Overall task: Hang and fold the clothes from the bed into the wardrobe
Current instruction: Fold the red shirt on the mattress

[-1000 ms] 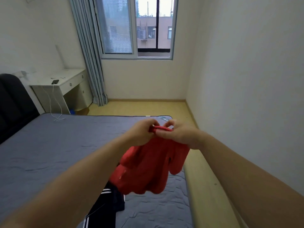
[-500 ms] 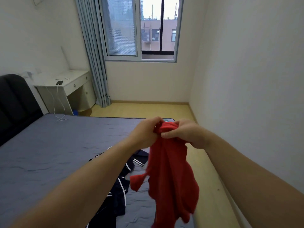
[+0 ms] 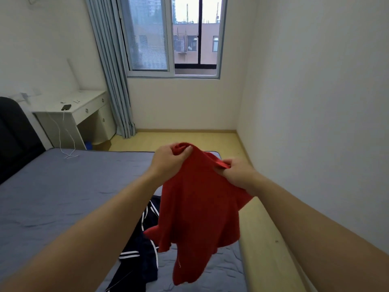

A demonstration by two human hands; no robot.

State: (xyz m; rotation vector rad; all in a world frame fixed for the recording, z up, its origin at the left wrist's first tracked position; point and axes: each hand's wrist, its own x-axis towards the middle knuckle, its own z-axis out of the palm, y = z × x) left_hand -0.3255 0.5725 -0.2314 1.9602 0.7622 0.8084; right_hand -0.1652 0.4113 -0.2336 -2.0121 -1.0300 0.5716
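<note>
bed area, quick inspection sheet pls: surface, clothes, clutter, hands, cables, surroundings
surface: grey bed, cover lightly wrinkled
job's things: red top held up above the bed; dark striped garment crumpled on the bed below it; wardrobe not in view
clutter: phone on the desk
hands: left hand and right hand each grip the red top's upper edge
cables: white cable runs from the phone down onto the bed's far corner
surroundings: window, curtain, white walls, wooden floor

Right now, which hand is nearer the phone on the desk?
Left. The left hand grips the red garment on the side toward the phone, which lies off to its left on the desk; the right hand pinches the garment further right.
</note>
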